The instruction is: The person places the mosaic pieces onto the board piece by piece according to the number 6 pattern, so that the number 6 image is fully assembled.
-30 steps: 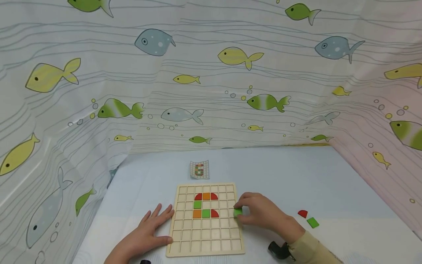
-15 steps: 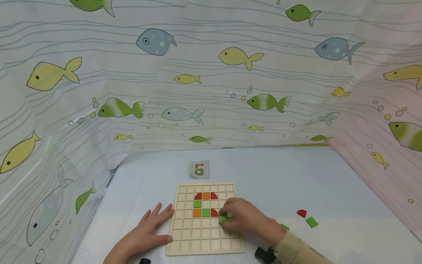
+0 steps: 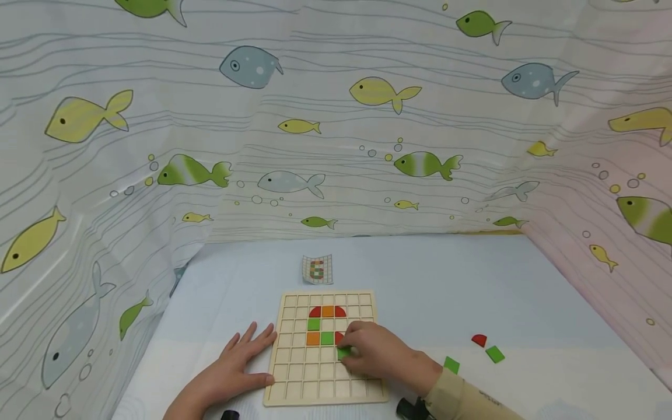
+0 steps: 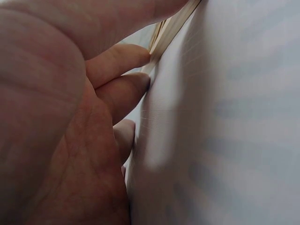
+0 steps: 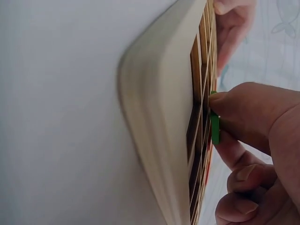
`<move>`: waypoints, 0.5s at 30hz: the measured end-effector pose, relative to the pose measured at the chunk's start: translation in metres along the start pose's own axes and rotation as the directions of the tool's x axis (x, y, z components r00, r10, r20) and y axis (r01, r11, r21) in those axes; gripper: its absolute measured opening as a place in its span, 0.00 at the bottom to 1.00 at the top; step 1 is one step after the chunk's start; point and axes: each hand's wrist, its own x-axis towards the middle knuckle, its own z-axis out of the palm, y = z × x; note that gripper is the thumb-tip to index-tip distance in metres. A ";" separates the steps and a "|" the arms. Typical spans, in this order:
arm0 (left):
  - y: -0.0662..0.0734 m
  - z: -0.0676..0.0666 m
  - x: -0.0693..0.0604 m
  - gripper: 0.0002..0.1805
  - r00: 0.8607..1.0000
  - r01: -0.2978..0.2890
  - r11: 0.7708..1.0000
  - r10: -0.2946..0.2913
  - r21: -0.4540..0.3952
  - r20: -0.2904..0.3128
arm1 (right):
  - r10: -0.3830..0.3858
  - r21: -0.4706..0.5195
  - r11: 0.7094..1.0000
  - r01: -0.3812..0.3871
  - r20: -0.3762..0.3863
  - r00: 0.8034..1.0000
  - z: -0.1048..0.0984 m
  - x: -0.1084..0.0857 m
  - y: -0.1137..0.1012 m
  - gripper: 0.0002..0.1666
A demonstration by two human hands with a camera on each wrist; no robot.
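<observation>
A wooden grid board (image 3: 304,385) lies on the table, with red, orange and green tiles set in its upper middle cells. My right hand (image 3: 380,350) pinches a green square tile (image 3: 343,353) between thumb and fingers, just below the red quarter-round tile (image 3: 338,337). In the right wrist view the green tile (image 5: 215,129) stands on edge-like angle at the grid's surface; whether it touches the cell is hard to tell. My left hand (image 3: 231,370) lies with spread fingers against the board's left edge, and the left wrist view shows its fingertips (image 4: 140,82) at that edge.
A small pattern card (image 3: 317,269) lies behind the board. To the right are a loose red quarter-round tile (image 3: 479,339), a green tile (image 3: 494,354) and another green tile (image 3: 451,365) beside my right sleeve (image 3: 464,399). Fish-printed cloth (image 3: 336,146) surrounds the table.
My right hand has carried the green tile leftward from the board's right edge to below the red tile. A loose green tile has come into view beside the sleeve. The left hand stays put.
</observation>
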 end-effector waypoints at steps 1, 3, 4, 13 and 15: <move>0.000 0.000 0.000 0.50 1.000 0.001 1.000 -0.001 0.002 0.000 | 0.001 -0.009 1.000 -0.001 0.003 1.000 0.000 0.000 0.000 0.12; 0.000 0.000 0.001 0.50 1.000 0.004 1.000 -0.004 0.003 0.002 | 0.004 -0.028 1.000 -0.004 0.009 1.000 0.000 0.001 -0.001 0.13; 0.000 0.000 0.002 0.50 1.000 0.006 1.000 -0.006 0.003 0.003 | 0.007 -0.039 0.999 -0.007 0.010 1.000 0.001 0.002 -0.002 0.13; 0.000 0.000 0.000 0.50 1.000 0.003 1.000 -0.003 -0.007 0.001 | 0.008 -0.060 0.998 -0.007 0.027 1.000 0.003 0.002 -0.005 0.14; -0.001 0.001 0.000 0.50 1.000 0.005 1.000 -0.005 -0.011 0.002 | 0.006 -0.061 0.998 -0.004 0.033 0.999 0.003 0.002 -0.005 0.14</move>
